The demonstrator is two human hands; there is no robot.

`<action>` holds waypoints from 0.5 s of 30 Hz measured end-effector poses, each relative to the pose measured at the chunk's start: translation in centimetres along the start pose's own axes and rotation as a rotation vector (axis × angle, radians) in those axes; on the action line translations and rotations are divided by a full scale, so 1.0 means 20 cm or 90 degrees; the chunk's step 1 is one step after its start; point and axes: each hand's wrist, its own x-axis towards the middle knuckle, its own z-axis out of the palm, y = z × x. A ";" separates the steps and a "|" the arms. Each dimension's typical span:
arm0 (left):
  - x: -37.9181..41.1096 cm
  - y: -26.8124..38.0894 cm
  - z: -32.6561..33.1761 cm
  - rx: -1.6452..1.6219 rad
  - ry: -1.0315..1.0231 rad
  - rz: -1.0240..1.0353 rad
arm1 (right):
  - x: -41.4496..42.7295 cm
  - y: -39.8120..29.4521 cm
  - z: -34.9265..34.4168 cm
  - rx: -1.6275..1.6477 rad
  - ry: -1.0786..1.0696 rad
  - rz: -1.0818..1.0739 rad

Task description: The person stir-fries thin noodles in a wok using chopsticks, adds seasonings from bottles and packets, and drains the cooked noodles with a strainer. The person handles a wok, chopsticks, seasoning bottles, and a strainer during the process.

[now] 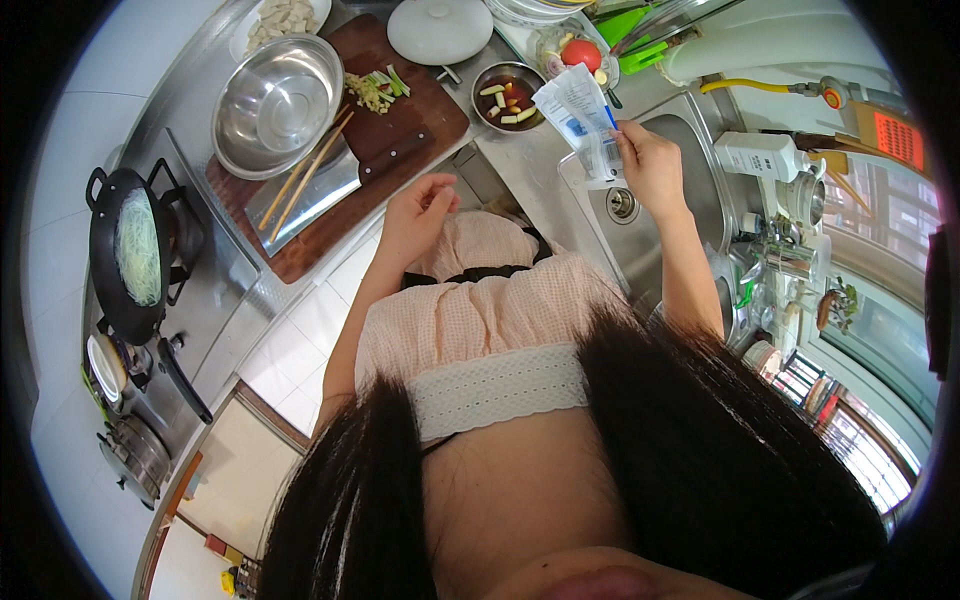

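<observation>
My right hand (651, 166) grips a crumpled plastic packet (581, 120) by its edge, above the near side of the steel sink (660, 142). Nothing is in my left hand (421, 217), which hovers in front of my body with loosely curled fingers, off the wooden cutting board (300, 255). On the board lie a cleaver (330, 180) with a pair of wooden chopsticks (311, 176) across its blade, chopped garlic and scallion (379, 88), and an empty steel bowl (277, 105). Close to the packet stands a small bowl of dark liquid (508, 97) with scallion pieces.
At the left, a black wok (127, 247) holding pale noodles sits on the stove. A white lid (440, 30), a plate of pale cut pieces (281, 26) and a glass bowl with a tomato (581, 54) stand at the back. A white bottle (757, 155) is beyond the sink.
</observation>
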 end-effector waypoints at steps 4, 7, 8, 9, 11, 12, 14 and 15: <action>0.00 -0.01 0.01 0.003 -0.001 0.009 | 0.00 -0.01 0.00 0.012 0.016 0.022; 0.00 -0.02 0.01 -0.007 -0.004 0.008 | 0.00 0.00 0.01 0.011 0.025 0.018; 0.00 -0.01 0.01 0.000 -0.004 0.003 | 0.00 0.00 0.01 0.003 0.021 0.012; -0.01 0.00 0.01 0.008 -0.003 -0.001 | 0.00 0.01 0.01 -0.004 0.017 0.005; -0.01 0.00 0.00 0.013 -0.003 -0.008 | 0.01 0.00 0.00 -0.004 0.033 0.012; -0.02 0.00 0.00 0.011 -0.003 -0.010 | 0.01 0.00 0.00 -0.004 0.041 0.016; -0.02 0.00 0.00 0.013 -0.004 -0.012 | 0.01 -0.01 0.00 -0.011 0.044 0.033; -0.02 -0.01 0.00 0.017 -0.005 -0.012 | 0.02 -0.02 -0.01 -0.015 0.046 0.042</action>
